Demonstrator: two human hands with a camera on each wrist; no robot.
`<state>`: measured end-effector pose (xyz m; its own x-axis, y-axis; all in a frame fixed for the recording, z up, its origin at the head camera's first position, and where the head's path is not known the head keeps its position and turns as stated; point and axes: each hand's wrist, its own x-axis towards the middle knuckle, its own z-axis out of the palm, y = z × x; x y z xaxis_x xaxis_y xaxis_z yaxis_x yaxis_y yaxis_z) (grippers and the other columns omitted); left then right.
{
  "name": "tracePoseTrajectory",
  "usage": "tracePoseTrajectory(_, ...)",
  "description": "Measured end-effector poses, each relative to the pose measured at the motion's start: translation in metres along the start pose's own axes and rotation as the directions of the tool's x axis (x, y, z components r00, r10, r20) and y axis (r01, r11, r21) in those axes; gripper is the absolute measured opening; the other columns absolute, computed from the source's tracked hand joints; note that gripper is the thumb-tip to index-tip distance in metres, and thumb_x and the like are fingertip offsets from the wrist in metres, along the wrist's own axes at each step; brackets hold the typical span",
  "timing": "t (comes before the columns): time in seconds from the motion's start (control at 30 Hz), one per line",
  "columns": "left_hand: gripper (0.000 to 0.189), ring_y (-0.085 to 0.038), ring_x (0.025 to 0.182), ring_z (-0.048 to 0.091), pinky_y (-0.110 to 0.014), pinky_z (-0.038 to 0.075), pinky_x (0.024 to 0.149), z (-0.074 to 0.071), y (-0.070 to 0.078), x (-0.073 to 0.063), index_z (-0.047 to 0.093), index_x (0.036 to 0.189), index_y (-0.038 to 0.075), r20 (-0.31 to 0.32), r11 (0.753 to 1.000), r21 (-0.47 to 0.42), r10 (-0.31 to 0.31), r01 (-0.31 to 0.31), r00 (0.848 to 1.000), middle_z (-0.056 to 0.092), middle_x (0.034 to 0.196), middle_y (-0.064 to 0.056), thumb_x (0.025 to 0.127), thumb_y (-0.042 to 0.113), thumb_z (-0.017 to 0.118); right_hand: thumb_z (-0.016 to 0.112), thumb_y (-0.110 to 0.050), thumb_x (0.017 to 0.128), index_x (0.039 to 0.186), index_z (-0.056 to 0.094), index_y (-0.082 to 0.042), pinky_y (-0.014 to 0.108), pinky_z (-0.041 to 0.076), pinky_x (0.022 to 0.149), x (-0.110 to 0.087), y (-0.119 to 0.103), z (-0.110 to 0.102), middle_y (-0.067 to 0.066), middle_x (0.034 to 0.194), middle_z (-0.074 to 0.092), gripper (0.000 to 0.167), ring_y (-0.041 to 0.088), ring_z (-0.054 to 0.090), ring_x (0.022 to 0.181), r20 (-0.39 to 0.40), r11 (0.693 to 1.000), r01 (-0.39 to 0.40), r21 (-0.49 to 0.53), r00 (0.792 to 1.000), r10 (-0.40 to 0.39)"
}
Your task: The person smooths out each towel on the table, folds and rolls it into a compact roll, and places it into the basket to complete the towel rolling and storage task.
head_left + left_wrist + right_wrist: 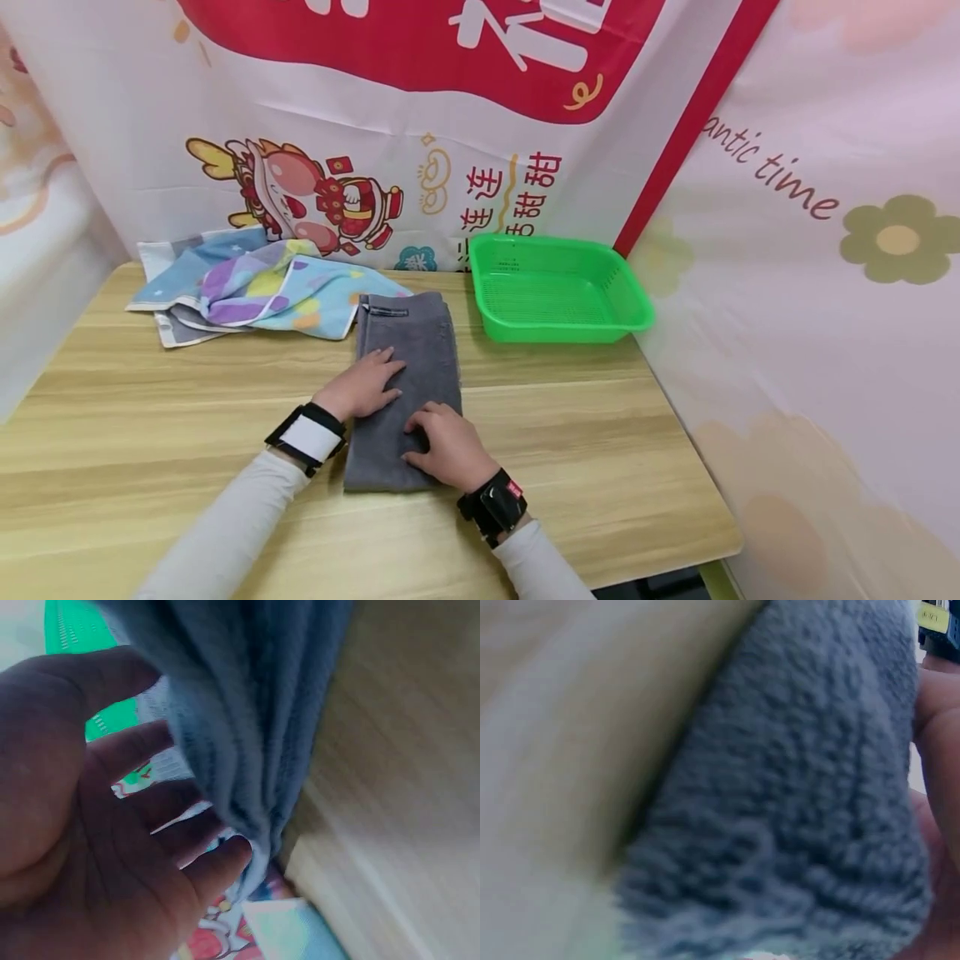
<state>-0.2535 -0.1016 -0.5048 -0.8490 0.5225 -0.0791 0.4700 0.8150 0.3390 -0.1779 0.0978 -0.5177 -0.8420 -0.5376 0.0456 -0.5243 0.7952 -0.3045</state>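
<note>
A grey towel [416,346], folded into a long narrow strip, lies on the wooden table in front of me. My left hand [363,386] rests on its left side with the fingers spread. Lower down, my right hand [452,450] touches the right part of the towel, its fingers bent and a gap showing between thumb and forefinger. The left wrist view shows several stacked layers of the towel [232,712] beside the left fingers [217,866]. In the right wrist view the fuzzy towel edge [802,795] hides most of the right hand [941,750].
A crumpled multicoloured towel [322,292] lies at the table's back left. At the back right stands a green plastic basket [562,333]. A printed cloth [360,100] hangs behind the wooden table [570,450], and a flowered wall [825,350] borders its right side.
</note>
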Motion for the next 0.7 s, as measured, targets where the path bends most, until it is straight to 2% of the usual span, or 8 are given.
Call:
tracePoseTrajectory(0.1, 0.044, -0.047, 0.134, 0.049, -0.058, 0.043, 0.11, 0.0, 0.009, -0.015, 0.061, 0.135, -0.004, -0.1, 0.998, 0.063, 0.036, -0.03, 0.994, 0.052, 0.143, -0.032, 0.098, 0.018, 0.067, 0.085, -0.035, 0.084, 0.107, 0.073, -0.019, 0.027, 0.055, 0.085, 0.001, 0.0, 0.0, -0.003, 0.107, 0.064, 0.03, 0.014, 0.06, 0.101, -0.002, 1.0, 0.006, 0.014, 1.0, -0.006)
tracePoseTrajectory(0.17, 0.036, -0.041, 0.119, 0.061, -0.054, 0.051, 0.1, 0.001, 0.02, -0.029, 0.067, 0.126, -0.003, -0.155, 0.996, 0.074, 0.064, -0.053, 0.986, 0.062, 0.128, -0.026, 0.095, 0.016, 0.071, 0.085, -0.034, 0.083, 0.107, 0.073, -0.018, 0.026, 0.054, 0.083, 0.001, 0.001, 0.0, -0.003, 0.106, 0.063, 0.031, 0.014, 0.06, 0.099, -0.009, 1.0, 0.017, 0.026, 1.0, -0.016)
tracePoseTrajectory(0.23, 0.025, -0.032, 0.099, 0.067, -0.047, 0.057, 0.085, 0.003, 0.033, -0.042, 0.071, 0.113, 0.0, -0.193, 0.996, 0.058, 0.082, -0.072, 0.978, 0.067, 0.108, -0.016, 0.093, 0.015, 0.073, 0.085, -0.033, 0.083, 0.108, 0.073, -0.017, 0.027, 0.054, 0.083, 0.001, 0.002, 0.0, -0.002, 0.105, 0.063, 0.032, 0.015, 0.06, 0.098, -0.02, 0.999, 0.029, 0.037, 0.999, -0.028)
tracePoseTrajectory(0.3, 0.012, -0.023, 0.083, 0.064, -0.04, 0.056, 0.072, 0.006, 0.046, -0.056, 0.072, 0.098, 0.006, -0.207, 0.996, 0.022, 0.087, -0.084, 0.974, 0.064, 0.092, -0.007, 0.092, 0.015, 0.075, 0.084, -0.033, 0.085, 0.109, 0.073, -0.016, 0.026, 0.054, 0.084, 0.0, 0.003, 0.0, -0.001, 0.106, 0.063, 0.031, 0.014, 0.06, 0.098, -0.028, 0.998, 0.043, 0.043, 0.999, -0.042)
tracePoseTrajectory(0.4, 0.017, -0.015, 0.068, 0.056, -0.033, 0.049, 0.06, 0.013, 0.062, -0.074, 0.066, 0.081, 0.012, -0.224, 0.996, -0.006, 0.08, -0.084, 0.971, 0.055, 0.079, 0.001, 0.088, 0.02, 0.08, 0.08, -0.032, 0.089, 0.113, 0.073, -0.015, 0.027, 0.054, 0.086, -0.003, 0.006, -0.001, -0.001, 0.108, 0.064, 0.03, 0.014, 0.061, 0.1, -0.027, 0.997, 0.07, 0.042, 0.997, -0.069)
tracePoseTrajectory(0.47, 0.022, -0.015, 0.068, 0.054, -0.033, 0.049, 0.06, 0.019, 0.069, -0.085, 0.065, 0.079, 0.013, -0.218, 0.997, -0.009, 0.072, -0.076, 0.973, 0.054, 0.078, 0.002, 0.084, 0.024, 0.083, 0.075, -0.031, 0.093, 0.115, 0.072, -0.014, 0.027, 0.054, 0.087, -0.008, 0.009, -0.004, -0.001, 0.109, 0.065, 0.027, 0.013, 0.062, 0.101, -0.01, 0.993, 0.088, 0.073, 0.996, -0.088)
tracePoseTrajectory(0.57, 0.026, -0.019, 0.073, 0.058, -0.037, 0.052, 0.066, 0.03, 0.073, -0.098, 0.069, 0.086, 0.01, -0.23, 0.998, 0.02, 0.07, -0.067, 0.971, 0.057, 0.082, 0.0, 0.075, 0.023, 0.089, 0.072, -0.029, 0.096, 0.115, 0.073, -0.013, 0.027, 0.054, 0.089, -0.018, 0.012, -0.011, -0.001, 0.109, 0.067, 0.024, 0.011, 0.064, 0.101, 0.023, 0.985, 0.092, 0.147, 0.995, -0.097)
tracePoseTrajectory(0.7, 0.032, -0.027, 0.081, 0.063, -0.043, 0.055, 0.072, 0.041, 0.071, -0.105, 0.071, 0.096, 0.004, -0.301, 0.997, 0.053, 0.078, -0.065, 0.951, 0.062, 0.088, -0.006, 0.068, 0.006, 0.088, 0.079, -0.03, 0.09, 0.109, 0.075, -0.015, 0.026, 0.054, 0.089, -0.031, 0.01, -0.017, -0.004, 0.105, 0.069, 0.025, 0.009, 0.065, 0.099, 0.045, 0.974, 0.081, 0.211, 0.995, -0.092)
